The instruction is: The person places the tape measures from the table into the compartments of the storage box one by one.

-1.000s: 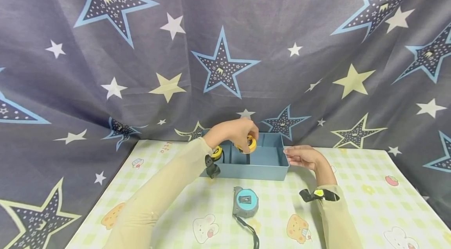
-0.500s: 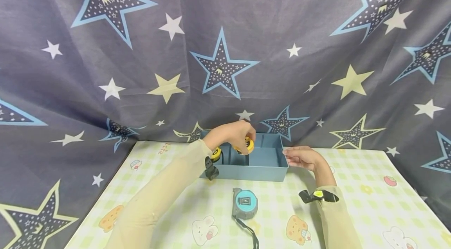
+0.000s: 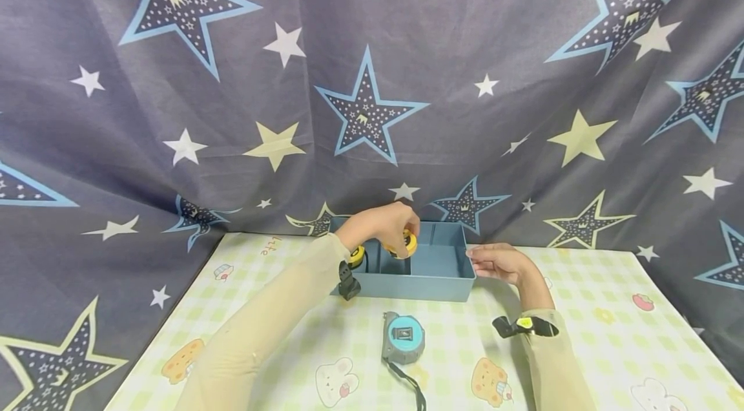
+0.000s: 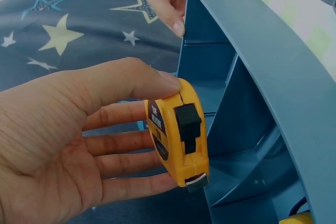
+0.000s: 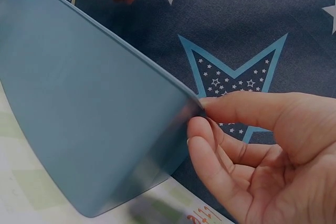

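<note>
My left hand (image 3: pixel 391 225) pinches a yellow tape measure (image 4: pixel 181 135) between thumb and fingertips, over the middle of a blue divided box (image 3: pixel 413 287). Black trim and a short metal tape end show on it in the left wrist view. A second yellow tape measure (image 3: pixel 357 256) lies in the box's left compartment, partly hidden by my left wrist. At the box's right end, my right hand (image 3: pixel 498 262) holds the rim between thumb and curled fingers, as the right wrist view shows. In front of the box lies a grey and turquoise tape measure (image 3: pixel 403 338) with a black strap.
A checked tablecloth (image 3: pixel 279 359) with cartoon prints covers the table. Right behind the box hangs a dark curtain (image 3: pixel 360 23) with stars. Thin dividers split the box, and its right compartment (image 3: pixel 438 259) holds nothing visible.
My left hand has shifted slightly left and down with the yellow tape measure. My right hand stays at the box's end, and the grey tape measure lies where it was.
</note>
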Action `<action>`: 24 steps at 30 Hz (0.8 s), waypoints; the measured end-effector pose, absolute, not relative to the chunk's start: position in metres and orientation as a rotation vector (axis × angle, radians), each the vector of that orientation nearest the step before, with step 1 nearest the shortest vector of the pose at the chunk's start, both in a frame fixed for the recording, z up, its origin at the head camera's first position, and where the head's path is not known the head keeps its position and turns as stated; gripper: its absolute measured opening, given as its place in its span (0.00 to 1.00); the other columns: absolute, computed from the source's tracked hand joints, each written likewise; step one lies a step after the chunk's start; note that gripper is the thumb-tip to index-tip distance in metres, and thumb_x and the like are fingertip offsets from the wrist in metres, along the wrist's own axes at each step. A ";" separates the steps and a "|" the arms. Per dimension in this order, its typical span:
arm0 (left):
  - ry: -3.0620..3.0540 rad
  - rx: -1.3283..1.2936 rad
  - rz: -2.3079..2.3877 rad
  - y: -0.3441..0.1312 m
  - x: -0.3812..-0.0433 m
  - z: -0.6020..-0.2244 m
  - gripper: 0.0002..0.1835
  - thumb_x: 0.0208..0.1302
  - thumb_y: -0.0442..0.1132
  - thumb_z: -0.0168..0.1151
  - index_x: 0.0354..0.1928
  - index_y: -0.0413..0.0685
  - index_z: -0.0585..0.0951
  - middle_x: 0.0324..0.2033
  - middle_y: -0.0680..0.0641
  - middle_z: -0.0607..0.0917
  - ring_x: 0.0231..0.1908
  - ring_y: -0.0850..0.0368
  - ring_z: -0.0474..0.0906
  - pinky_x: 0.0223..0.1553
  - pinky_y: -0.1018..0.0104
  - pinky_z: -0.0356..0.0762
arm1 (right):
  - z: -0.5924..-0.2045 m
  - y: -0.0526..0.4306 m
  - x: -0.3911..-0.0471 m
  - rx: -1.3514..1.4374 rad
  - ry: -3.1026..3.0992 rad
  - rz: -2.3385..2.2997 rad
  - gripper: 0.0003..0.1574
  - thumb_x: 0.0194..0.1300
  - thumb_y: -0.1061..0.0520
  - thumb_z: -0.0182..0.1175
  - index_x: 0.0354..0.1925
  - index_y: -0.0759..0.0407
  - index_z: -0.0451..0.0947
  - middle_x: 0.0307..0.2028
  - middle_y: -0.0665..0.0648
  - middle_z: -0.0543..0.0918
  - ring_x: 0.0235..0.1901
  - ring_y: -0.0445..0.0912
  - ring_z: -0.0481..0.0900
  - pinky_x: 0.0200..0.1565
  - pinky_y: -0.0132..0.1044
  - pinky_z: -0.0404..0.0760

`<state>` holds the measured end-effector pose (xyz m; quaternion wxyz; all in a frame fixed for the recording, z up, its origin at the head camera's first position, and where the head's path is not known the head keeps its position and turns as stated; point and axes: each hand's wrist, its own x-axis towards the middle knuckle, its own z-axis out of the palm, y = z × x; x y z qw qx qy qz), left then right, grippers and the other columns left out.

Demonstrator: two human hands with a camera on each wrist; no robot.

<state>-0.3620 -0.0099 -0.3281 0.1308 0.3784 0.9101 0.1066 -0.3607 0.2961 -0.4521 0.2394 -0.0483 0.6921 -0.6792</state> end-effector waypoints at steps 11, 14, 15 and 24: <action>2.652 1.088 0.295 -0.008 -0.363 -0.332 0.13 0.54 0.37 0.77 0.42 0.47 0.86 0.42 0.47 0.87 0.36 0.57 0.80 0.40 0.67 0.82 | -0.453 0.296 -0.361 -0.129 1.873 -1.876 0.11 0.75 0.63 0.52 0.40 0.53 0.81 0.30 0.46 0.86 0.31 0.36 0.85 0.40 0.29 0.86; 2.656 1.074 0.285 -0.008 -0.363 -0.333 0.14 0.54 0.37 0.76 0.43 0.47 0.85 0.43 0.46 0.87 0.35 0.57 0.79 0.39 0.66 0.82 | -0.453 0.295 -0.361 -0.119 1.878 -1.875 0.11 0.75 0.64 0.53 0.39 0.53 0.81 0.29 0.46 0.86 0.31 0.36 0.85 0.40 0.29 0.86; 2.656 1.074 0.286 -0.007 -0.363 -0.333 0.14 0.54 0.37 0.76 0.43 0.46 0.85 0.43 0.45 0.87 0.35 0.57 0.79 0.39 0.66 0.81 | -0.453 0.295 -0.361 -0.120 1.879 -1.873 0.12 0.75 0.64 0.53 0.39 0.53 0.82 0.29 0.46 0.86 0.31 0.36 0.85 0.40 0.29 0.86; 2.646 1.070 0.304 -0.007 -0.364 -0.336 0.15 0.55 0.37 0.76 0.45 0.47 0.85 0.46 0.44 0.87 0.36 0.57 0.79 0.39 0.66 0.82 | -0.454 0.296 -0.361 -0.124 1.876 -1.874 0.11 0.75 0.63 0.53 0.40 0.53 0.82 0.29 0.46 0.86 0.31 0.36 0.84 0.40 0.29 0.86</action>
